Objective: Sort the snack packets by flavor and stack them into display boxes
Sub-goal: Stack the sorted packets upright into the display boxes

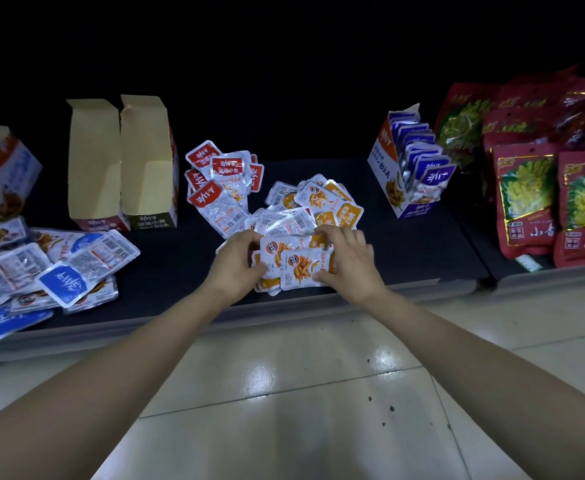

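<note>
Black shelf point(422, 251) bears orange packets point(298, 263), gripped between left hand point(237, 259) and right hand point(348, 258), fingers point(332, 233) curled.

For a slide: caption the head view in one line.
The left hand and right hand grip orange packets between empty boxes and a box of purple packets.

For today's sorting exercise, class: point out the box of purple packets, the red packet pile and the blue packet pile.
box of purple packets point(383, 168), head view, side wall
red packet pile point(220, 211), head view, front packet
blue packet pile point(63, 285), head view, blue label
</note>
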